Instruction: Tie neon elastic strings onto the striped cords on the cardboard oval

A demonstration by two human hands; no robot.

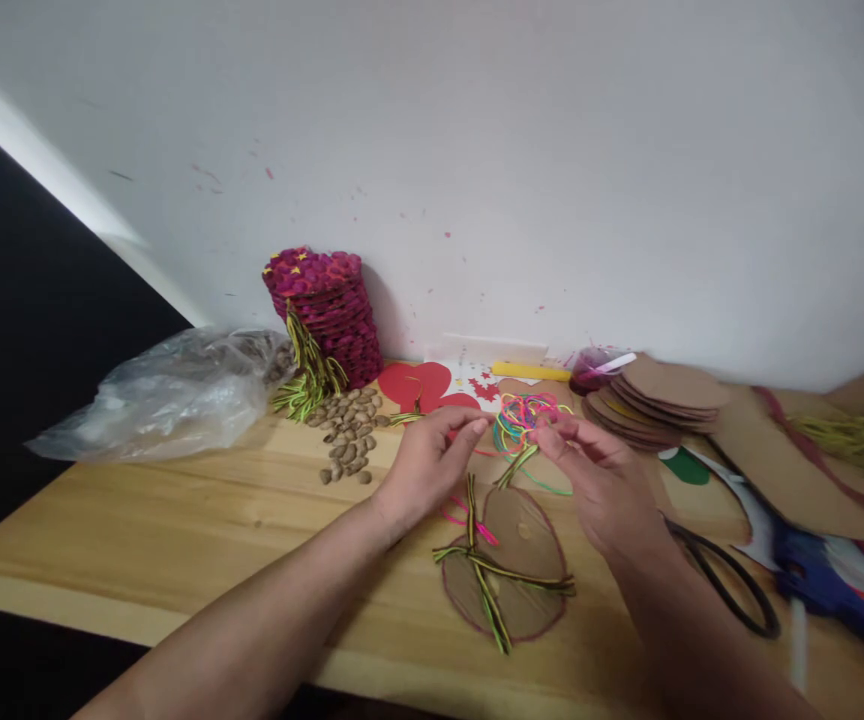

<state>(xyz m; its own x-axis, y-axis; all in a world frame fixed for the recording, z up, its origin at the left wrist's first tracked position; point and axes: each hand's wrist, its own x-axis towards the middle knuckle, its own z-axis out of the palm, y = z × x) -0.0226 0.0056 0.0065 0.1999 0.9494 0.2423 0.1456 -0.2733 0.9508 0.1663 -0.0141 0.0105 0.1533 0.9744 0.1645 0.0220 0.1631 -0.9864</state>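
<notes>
My left hand (426,462) and my right hand (597,478) meet above the wooden table (177,520), fingertips pinched together. Between them they hold a short bundle of yellow-green and dark strands (516,464). Just behind the fingers lies a heap of neon rubber bands (526,412). Below the hands an oval cardboard piece (511,565) lies flat, with striped strand bundles crossed over it and a pink band at its left edge.
A magenta stacked craft piece (327,310) stands by the wall, with loose seeds (349,430) and a clear plastic bag (169,390) to its left. Red paper hearts (421,383), a cardboard-disc stack (657,400), black-handled scissors (732,575) and blue scissors (829,585) lie on the right.
</notes>
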